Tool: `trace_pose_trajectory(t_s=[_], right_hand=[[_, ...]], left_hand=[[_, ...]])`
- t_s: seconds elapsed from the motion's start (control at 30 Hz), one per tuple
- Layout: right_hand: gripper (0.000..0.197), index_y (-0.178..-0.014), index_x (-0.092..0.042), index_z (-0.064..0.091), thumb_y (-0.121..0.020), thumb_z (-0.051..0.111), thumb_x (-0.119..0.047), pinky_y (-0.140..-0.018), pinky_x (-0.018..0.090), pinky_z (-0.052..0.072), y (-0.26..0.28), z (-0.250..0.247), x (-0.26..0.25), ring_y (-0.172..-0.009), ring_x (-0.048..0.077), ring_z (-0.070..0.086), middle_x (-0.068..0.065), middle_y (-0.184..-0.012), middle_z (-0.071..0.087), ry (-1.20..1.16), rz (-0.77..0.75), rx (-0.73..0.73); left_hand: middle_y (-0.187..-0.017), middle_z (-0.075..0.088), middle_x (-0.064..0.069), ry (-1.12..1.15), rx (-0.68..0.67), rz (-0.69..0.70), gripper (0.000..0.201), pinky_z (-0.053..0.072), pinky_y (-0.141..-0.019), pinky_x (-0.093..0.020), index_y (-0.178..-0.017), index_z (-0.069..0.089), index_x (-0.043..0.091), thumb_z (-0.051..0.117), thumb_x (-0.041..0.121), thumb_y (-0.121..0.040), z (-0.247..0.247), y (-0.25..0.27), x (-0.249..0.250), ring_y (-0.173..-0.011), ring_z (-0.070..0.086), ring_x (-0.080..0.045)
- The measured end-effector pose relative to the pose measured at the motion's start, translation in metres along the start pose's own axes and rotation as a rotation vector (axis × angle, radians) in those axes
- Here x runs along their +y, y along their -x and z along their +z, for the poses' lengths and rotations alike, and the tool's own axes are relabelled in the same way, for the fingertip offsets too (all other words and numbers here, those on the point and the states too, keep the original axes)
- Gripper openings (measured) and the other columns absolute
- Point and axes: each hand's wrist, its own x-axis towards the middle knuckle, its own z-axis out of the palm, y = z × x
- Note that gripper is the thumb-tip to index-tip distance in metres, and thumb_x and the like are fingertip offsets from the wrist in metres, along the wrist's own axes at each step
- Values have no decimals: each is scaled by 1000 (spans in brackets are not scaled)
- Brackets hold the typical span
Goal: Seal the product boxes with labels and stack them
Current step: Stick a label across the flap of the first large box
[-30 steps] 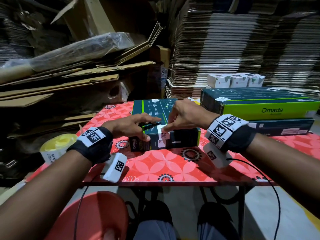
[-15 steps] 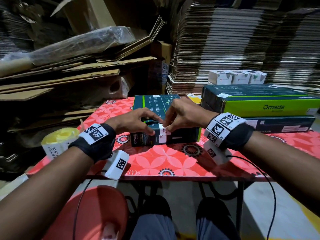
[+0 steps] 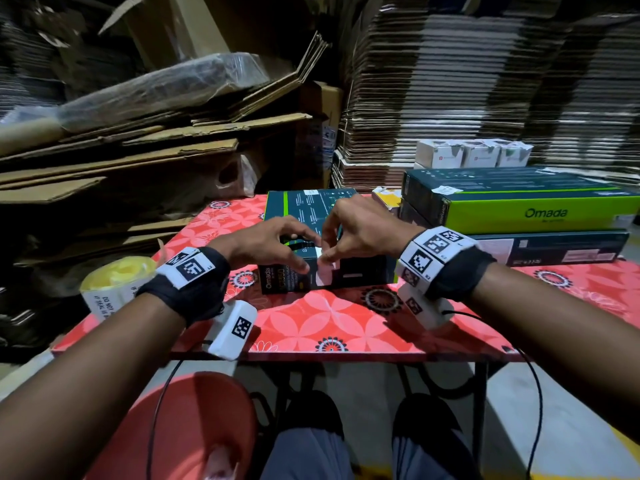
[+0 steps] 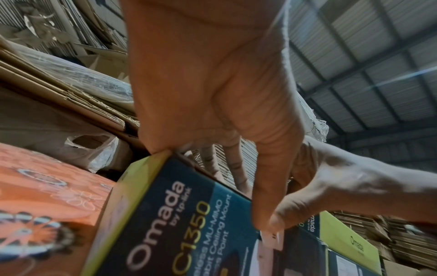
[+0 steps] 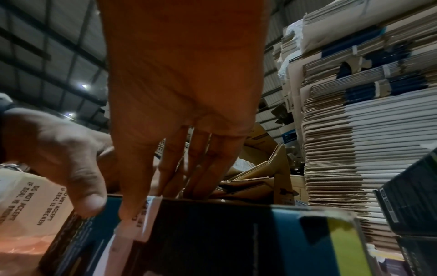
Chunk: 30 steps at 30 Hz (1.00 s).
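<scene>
A dark teal Omada product box (image 3: 304, 206) lies flat on the red floral table (image 3: 329, 320). A white label (image 3: 323, 276) is folded over its front top edge. My left hand (image 3: 270, 244) grips that edge just left of the label, fingers on the lid and thumb on the front face. My right hand (image 3: 360, 226) rests straight fingers on the lid and presses the label with one fingertip. The wrist views show the same: box (image 4: 165, 224), label (image 4: 272, 237), left hand (image 4: 212, 93); box (image 5: 236, 233), label (image 5: 146, 214), right hand (image 5: 184, 84).
Two longer Omada boxes (image 3: 519, 209) are stacked at the table's right, with small white boxes (image 3: 474, 154) behind them. A roll of seal labels (image 3: 114, 282) sits at the left table edge. Loose cardboard (image 3: 138, 150) and flattened cartons (image 3: 485, 81) wall in the back. A red stool (image 3: 194, 420) stands below.
Both hands stay at the box's front edge. The right fingertip has shifted slightly along the label; the box has not moved.
</scene>
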Motion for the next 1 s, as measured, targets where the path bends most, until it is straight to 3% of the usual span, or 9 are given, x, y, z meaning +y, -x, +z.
trace_pose_trajectory(t_s=[0.07, 0.17, 0.33, 0.47, 0.53, 0.63, 0.77, 0.87, 1.0], right_hand=[[24, -83, -27, 79, -70, 87, -46, -55, 14, 32, 0, -1, 1, -65, 7, 56, -18, -58, 57, -5, -6, -17], [24, -87, -30, 81, -66, 90, -39, -64, 26, 44, 3, -1, 4, -73, 9, 60, -9, -75, 72, -35, -9, -38], [25, -92, -29, 80, -68, 86, -26, -70, 28, 54, 4, -2, 10, -77, 9, 64, -11, -84, 73, -68, -7, -101], [38, -82, -25, 78, -64, 87, -57, -65, 24, 48, 6, 4, 6, -66, -1, 60, -17, -69, 66, -87, 19, -41], [43, -75, -25, 75, -62, 86, -64, -63, 28, 47, 4, 11, 1, -64, 6, 60, -13, -62, 63, -27, 43, 28], [38, -77, -26, 74, -63, 87, -58, -64, 31, 44, -1, 13, -6, -72, 15, 62, -10, -66, 63, 34, 33, 22], [32, -82, -27, 75, -63, 90, -48, -66, 30, 39, 0, 7, -3, -74, 13, 56, -14, -69, 58, 41, -42, -29], [28, -84, -29, 72, -65, 90, -40, -61, 27, 34, 3, 9, 5, -74, 11, 55, -14, -75, 61, 19, -63, -39], [32, -88, -27, 70, -63, 90, -28, -66, 30, 50, 3, 9, 16, -79, 16, 64, -9, -81, 68, -22, -55, -94]], left_hand=[[-120, 54, 10, -1, -6, -4, 42, 38, -94, -23, -111, 70, 34, 85, 16, -77, 0, 1, 0, -113, 51, -4], [-122, 54, 10, 1, -24, -4, 44, 37, -101, -31, -116, 71, 31, 85, 18, -77, 0, 3, 0, -118, 50, -8], [-123, 52, 7, 29, -25, -14, 45, 37, -99, -29, -119, 71, 26, 84, 14, -78, 0, 4, 2, -119, 49, -8], [-125, 51, 4, 27, -28, -26, 46, 38, -105, -36, -118, 72, 29, 85, 14, -77, 0, 4, 3, -121, 49, -14], [-127, 51, 3, 20, -16, -31, 45, 38, -105, -36, -117, 72, 28, 85, 14, -76, 1, 4, 4, -122, 48, -15], [-129, 51, 0, 2, 6, -40, 45, 39, -104, -33, -118, 69, 22, 85, 14, -77, 1, 5, 5, -122, 48, -16], [-130, 51, -1, -2, 12, -44, 43, 37, -90, -18, -117, 69, 20, 85, 14, -77, 1, 5, 3, -123, 47, -16], [-126, 52, 2, 7, 7, -31, 43, 40, -104, -30, -115, 72, 22, 86, 13, -75, 3, 4, 3, -120, 50, -14], [-125, 51, 4, 21, 1, -40, 44, 37, -111, -38, -116, 73, 23, 86, 13, -75, 2, 5, 4, -122, 49, -16]])
